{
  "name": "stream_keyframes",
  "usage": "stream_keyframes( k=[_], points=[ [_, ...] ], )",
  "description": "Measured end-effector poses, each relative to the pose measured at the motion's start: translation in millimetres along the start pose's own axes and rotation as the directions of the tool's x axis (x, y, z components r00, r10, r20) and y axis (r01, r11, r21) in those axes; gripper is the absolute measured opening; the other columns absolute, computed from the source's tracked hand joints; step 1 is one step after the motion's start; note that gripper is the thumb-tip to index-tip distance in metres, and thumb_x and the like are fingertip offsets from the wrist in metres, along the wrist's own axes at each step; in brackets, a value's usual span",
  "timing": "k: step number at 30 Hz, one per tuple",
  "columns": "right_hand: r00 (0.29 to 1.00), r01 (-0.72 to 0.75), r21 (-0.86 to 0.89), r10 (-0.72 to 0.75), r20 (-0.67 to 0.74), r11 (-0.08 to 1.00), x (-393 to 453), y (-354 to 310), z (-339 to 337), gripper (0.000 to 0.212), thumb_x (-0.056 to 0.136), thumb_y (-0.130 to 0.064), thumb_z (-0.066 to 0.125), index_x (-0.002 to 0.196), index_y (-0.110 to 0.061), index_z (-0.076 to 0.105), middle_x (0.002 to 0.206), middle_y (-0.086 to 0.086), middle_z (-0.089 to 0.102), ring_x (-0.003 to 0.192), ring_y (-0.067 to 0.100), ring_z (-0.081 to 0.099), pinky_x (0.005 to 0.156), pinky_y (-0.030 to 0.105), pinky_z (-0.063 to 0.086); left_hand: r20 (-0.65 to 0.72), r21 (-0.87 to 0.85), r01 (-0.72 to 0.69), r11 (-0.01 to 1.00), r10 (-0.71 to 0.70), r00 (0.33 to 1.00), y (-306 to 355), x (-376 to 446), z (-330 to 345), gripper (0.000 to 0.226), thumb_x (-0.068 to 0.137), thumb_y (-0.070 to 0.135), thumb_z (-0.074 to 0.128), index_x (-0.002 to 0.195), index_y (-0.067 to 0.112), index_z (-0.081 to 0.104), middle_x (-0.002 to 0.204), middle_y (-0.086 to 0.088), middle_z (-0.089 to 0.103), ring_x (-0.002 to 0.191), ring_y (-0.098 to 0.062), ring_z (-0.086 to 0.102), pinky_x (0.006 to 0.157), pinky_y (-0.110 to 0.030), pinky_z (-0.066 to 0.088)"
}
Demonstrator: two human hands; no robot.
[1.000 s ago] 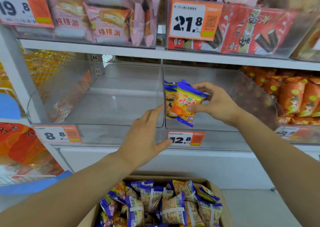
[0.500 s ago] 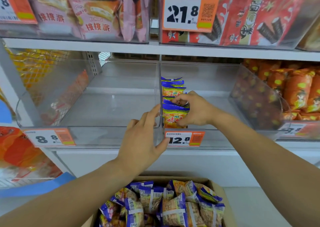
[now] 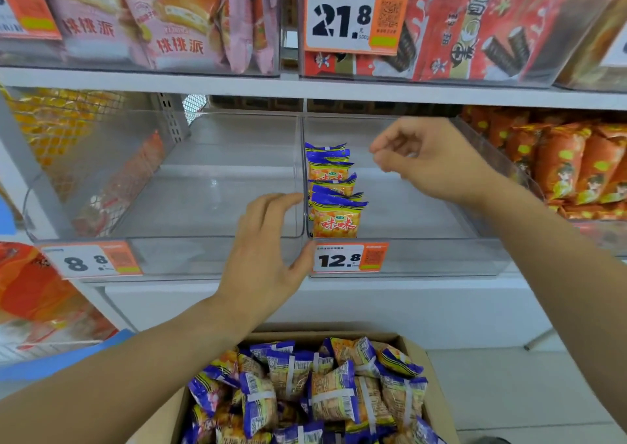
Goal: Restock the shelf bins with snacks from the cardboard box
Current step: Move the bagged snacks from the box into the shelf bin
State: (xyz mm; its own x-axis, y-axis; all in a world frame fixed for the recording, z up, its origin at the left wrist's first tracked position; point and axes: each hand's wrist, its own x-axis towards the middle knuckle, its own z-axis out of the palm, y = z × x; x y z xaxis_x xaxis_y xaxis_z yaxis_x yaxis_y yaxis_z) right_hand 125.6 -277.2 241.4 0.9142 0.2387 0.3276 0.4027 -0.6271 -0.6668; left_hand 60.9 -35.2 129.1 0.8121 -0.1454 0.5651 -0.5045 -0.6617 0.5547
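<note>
A row of orange-and-blue snack packets [image 3: 334,202] stands upright along the left wall of the clear shelf bin [image 3: 441,257] tagged 12.8. My right hand [image 3: 431,162] hovers above that bin, to the right of the row, fingers loosely curled and holding nothing. My left hand [image 3: 268,257] is raised with straight fingers by the front corner where the two bins meet. Below, an open cardboard box [image 3: 420,355] holds several of the same packets [image 3: 315,392].
The clear bin [image 3: 190,206] tagged 8.8 on the left has nothing in it. Orange snack bags [image 3: 573,165] fill the bin to the right. The upper shelf carries pink pie packs [image 3: 152,19] and red wafer packs [image 3: 481,26]. White floor lies right of the box.
My right hand set a packet at the front of the row in the 12.8 bin, let go and lifted up and to the right. The left hand stayed by the bins' front.
</note>
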Motion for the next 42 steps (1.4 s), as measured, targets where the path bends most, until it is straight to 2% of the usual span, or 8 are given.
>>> stream_keyframes(
  k=[5, 11, 14, 20, 24, 27, 30, 42],
  points=[
    [0.922, -0.129, 0.234, 0.03, 0.385, 0.964, -59.2, -32.4, 13.9, 0.005, 0.089, -0.006, 0.072, 0.091, -0.011, 0.07, 0.068, 0.013, 0.065, 0.056, 0.016, 0.056, 0.05, 0.02, 0.042, 0.353, -0.2, -0.038, 0.979, 0.108, 0.929, 6.1, -7.9, -12.7, 0.01, 0.091, 0.015, 0.066, 0.098, 0.022, 0.068, 0.081, 0.014, 0.064, 0.076, -0.004, 0.06, 0.071, -0.015, 0.049],
    [0.464, -0.188, -0.118, 0.194, 0.864, 0.975, -147.3, 14.0, 105.2, 0.01, 0.091, -0.031, 0.073, 0.098, -0.025, 0.07, 0.085, -0.012, 0.07, 0.075, 0.0, 0.065, 0.072, 0.019, 0.051, 0.892, 0.107, -0.036, 0.994, -0.08, 0.446, -22.0, -52.4, -4.0, 0.027, 0.094, 0.042, 0.066, 0.116, 0.026, 0.066, 0.101, 0.016, 0.066, 0.086, 0.002, 0.061, 0.081, -0.025, 0.053],
    [0.374, -0.106, -0.252, 0.273, 0.886, 0.962, -180.2, 33.3, 137.5, 0.023, 0.093, -0.034, 0.069, 0.11, -0.021, 0.065, 0.101, -0.009, 0.064, 0.09, 0.007, 0.062, 0.078, 0.023, 0.049, 0.942, 0.167, -0.056, 0.984, -0.143, 0.302, -34.1, -78.9, -2.9, 0.036, 0.095, 0.043, 0.064, 0.125, 0.024, 0.062, 0.118, 0.006, 0.064, 0.104, -0.008, 0.06, 0.094, -0.034, 0.051],
    [0.608, 0.176, -0.443, 0.257, 0.751, 0.879, -200.0, 60.6, 169.8, 0.041, 0.087, -0.036, 0.07, 0.119, -0.022, 0.048, 0.117, 0.002, 0.035, 0.096, 0.019, 0.043, 0.076, 0.038, 0.046, 0.929, 0.317, -0.249, 0.915, -0.246, 0.277, -63.1, -142.4, -5.1, 0.072, 0.09, 0.052, 0.066, 0.151, 0.033, 0.033, 0.16, -0.007, 0.021, 0.147, -0.027, 0.018, 0.118, -0.047, 0.024],
    [0.427, 0.118, -0.294, 0.219, 0.877, 0.948, -205.5, 51.9, 182.2, 0.036, 0.085, -0.042, 0.075, 0.106, -0.02, 0.055, 0.102, -0.002, 0.059, 0.088, 0.018, 0.057, 0.072, 0.032, 0.049, 0.817, 0.383, -0.203, 0.901, -0.227, 0.531, -54.7, -169.8, -14.7, 0.062, 0.087, 0.054, 0.067, 0.136, 0.023, 0.044, 0.136, 0.0, 0.038, 0.127, -0.017, 0.04, 0.087, -0.023, 0.018],
    [0.178, 0.129, -0.249, 0.224, 0.958, 0.96, -225.3, 47.5, 194.0, 0.052, 0.087, -0.054, 0.07, 0.125, -0.021, 0.054, 0.109, -0.005, 0.059, 0.085, 0.009, 0.055, 0.069, 0.023, 0.047, 0.839, 0.488, -0.164, 0.857, -0.409, 0.358, -58.0, -184.6, -23.8, 0.069, 0.083, 0.053, 0.072, 0.132, 0.015, 0.042, 0.128, -0.004, 0.042, 0.119, -0.023, 0.046, 0.102, -0.035, 0.036],
    [0.129, 0.258, -0.243, 0.216, 0.968, 0.935, -245.1, 47.7, 210.6, 0.063, 0.09, -0.06, 0.062, 0.136, -0.02, 0.047, 0.121, 0.0, 0.055, 0.098, 0.015, 0.054, 0.081, 0.03, 0.048, 0.864, 0.502, -0.189, 0.844, -0.498, 0.071, -71.0, -198.5, -40.5, 0.083, 0.082, 0.048, 0.076, 0.142, 0.011, 0.033, 0.131, -0.008, 0.05, 0.114, -0.024, 0.053, 0.094, -0.037, 0.049],
    [0.234, 0.179, -0.342, 0.298, 0.925, 0.922, -202.3, 26.1, 212.0, 0.043, 0.105, -0.045, 0.044, 0.13, -0.011, 0.052, 0.101, 0.0, 0.058, 0.095, 0.019, 0.058, 0.089, 0.037, 0.05, 0.868, 0.446, 0.025, 0.895, -0.439, 0.234, -77.6, -161.0, -76.3, 0.047, 0.087, 0.061, 0.064, 0.096, 0.014, 0.061, 0.087, -0.003, 0.065, 0.076, -0.018, 0.06, 0.068, -0.032, 0.047]
  ],
)
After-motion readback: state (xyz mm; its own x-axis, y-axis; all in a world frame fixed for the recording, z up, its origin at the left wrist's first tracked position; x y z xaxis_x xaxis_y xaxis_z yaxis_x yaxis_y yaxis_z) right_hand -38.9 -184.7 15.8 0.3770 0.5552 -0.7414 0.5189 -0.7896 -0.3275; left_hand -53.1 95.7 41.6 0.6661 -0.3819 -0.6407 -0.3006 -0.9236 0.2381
